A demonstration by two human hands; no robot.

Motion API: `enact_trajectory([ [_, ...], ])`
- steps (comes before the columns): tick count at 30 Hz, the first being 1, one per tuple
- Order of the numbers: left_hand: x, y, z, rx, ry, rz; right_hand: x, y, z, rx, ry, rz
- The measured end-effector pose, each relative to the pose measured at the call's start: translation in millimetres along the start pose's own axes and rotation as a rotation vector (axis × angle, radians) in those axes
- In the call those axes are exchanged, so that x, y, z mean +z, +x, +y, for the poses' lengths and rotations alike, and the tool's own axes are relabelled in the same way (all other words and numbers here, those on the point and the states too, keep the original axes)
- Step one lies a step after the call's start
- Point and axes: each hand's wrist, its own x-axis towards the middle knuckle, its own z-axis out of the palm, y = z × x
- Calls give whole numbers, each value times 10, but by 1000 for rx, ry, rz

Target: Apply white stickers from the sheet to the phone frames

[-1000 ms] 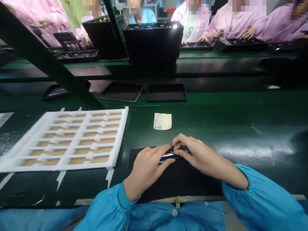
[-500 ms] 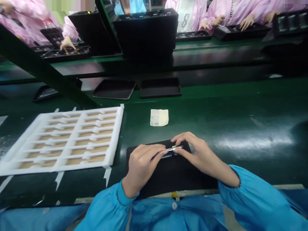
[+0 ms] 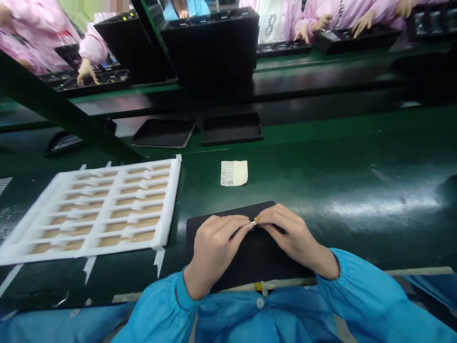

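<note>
Because the left hand (image 3: 216, 243) and right hand (image 3: 294, 233) pinched it nearly closed from nine and three o'clock, presumably for steadiness, the slim, mostly hidden silvery piece (image 3: 253, 222) stayed over the flat black mat (image 3: 264, 264). A white gridded foam tray (image 3: 170, 205) lay at nine o'clock on the glossy green tabletop (image 3: 321, 166); pink-sleeved co-workers (image 3: 352, 14) worked at twelve.

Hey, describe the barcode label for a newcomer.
On the green table, look right of the white slotted tray, beyond the left hand. The barcode label lies there, small and roughly square. Striped grey on its left and plain cream on its right, it stands out from the black mat and black trays.
</note>
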Motion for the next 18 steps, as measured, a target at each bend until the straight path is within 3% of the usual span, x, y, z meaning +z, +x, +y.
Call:
enact_trajectory([
  [6,-32,-67,-38,106,31,12,-27,-25,18,-173,-211,26],
  [9,-57,-137,-92,191,86,16,-9,-52,28,-181,-262,1],
  [15,-90,-164,-150,290,178,-30,-112,61,-50,-11,-145,-129],
  [18,-92,-1,-283,135,53,-173,-133,416,7,106,-82,-58],
])
